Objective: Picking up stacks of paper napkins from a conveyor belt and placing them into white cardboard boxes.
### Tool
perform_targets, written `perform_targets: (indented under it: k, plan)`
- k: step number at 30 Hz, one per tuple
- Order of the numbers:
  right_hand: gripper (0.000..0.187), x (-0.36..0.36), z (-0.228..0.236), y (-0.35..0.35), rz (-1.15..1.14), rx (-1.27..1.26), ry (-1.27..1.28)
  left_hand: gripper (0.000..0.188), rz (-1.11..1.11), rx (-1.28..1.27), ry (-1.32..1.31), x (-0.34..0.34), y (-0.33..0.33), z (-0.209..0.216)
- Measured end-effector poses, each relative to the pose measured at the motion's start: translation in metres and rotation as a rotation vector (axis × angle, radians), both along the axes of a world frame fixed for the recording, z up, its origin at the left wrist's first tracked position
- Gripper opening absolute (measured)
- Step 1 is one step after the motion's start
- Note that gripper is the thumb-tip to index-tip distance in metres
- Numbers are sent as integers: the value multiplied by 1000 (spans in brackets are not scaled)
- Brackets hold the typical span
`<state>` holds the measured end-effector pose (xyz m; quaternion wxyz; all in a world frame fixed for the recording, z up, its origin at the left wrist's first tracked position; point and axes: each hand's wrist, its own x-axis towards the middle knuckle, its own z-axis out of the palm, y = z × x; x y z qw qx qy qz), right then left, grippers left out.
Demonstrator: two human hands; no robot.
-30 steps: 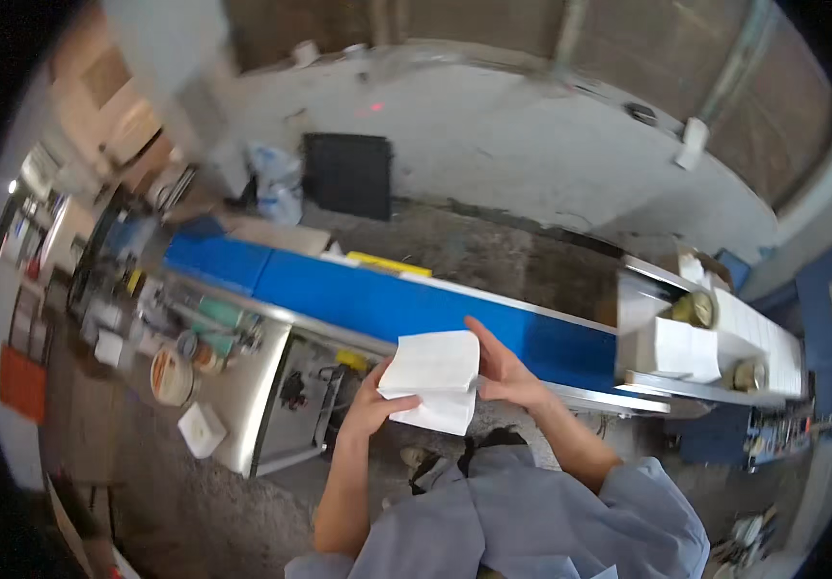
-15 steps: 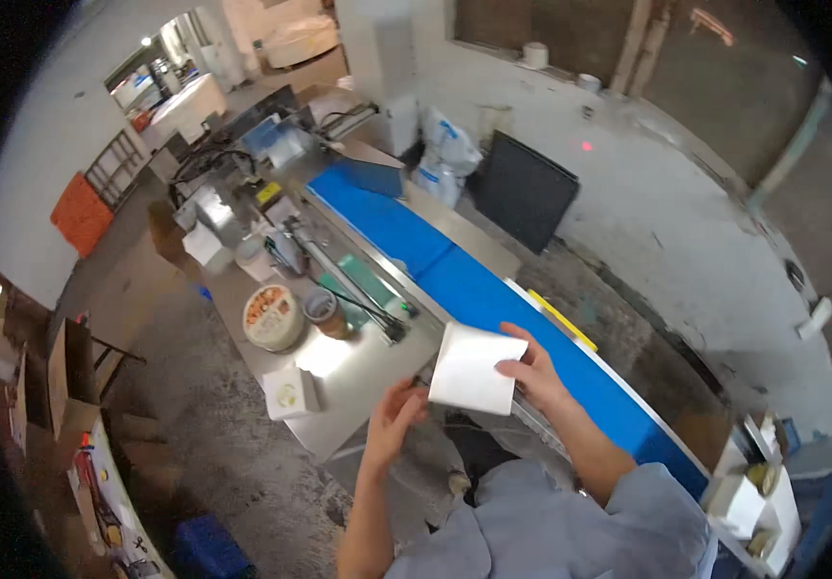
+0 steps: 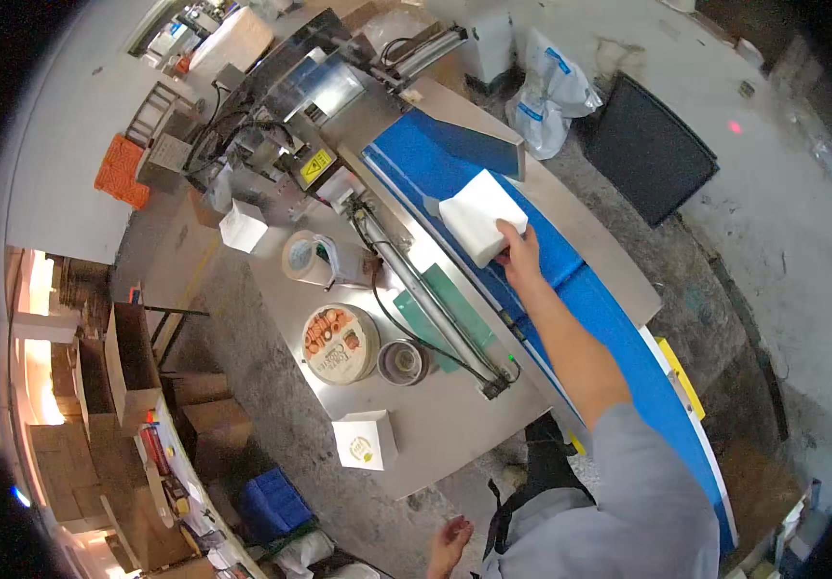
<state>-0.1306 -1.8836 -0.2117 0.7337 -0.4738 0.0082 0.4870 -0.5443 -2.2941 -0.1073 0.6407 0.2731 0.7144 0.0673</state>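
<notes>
I see a black panel (image 3: 651,149) near a plastic bag (image 3: 553,95). Lower left, I spot a blue bin (image 3: 276,509).

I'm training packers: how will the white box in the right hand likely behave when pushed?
The white box is probably fairly stiff, since its outline looks squared. It seems light, as the right hand alone grips one edge. Its flattish sides suggest sliding on the blue belt, not rolling.

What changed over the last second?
The right hand carried the white paper box away from the body, over the blue conveyor belt. The left hand let go and now hangs empty near the body. The view swung left. The round cream tin and square white carton stayed on the shiny metal table.
</notes>
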Motion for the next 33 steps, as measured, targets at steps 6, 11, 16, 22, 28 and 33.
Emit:
perform_targets:
  k: [6,11,16,22,28,33]
  plan:
    - [55,8,-48,36,-111,-187,-249,39,-113,64,-135,-10,0,-34]
    - [46,-5,15,-17,-132,-158,-222,38,-48,165,-183,-28,-11,-28]
    - [33,10,53,-183,107,46,-139,36,-241,388,-146,-33,-30,-36]
    - [26,-45,118,-463,268,-40,-244,32,-429,538,-370,3,-57,-10]
    - [32,-74,170,-723,-47,-225,-177,30,-782,418,-657,77,-133,-5]
    - [37,-76,171,-878,-366,-239,-225,32,-888,114,-751,151,-222,15]
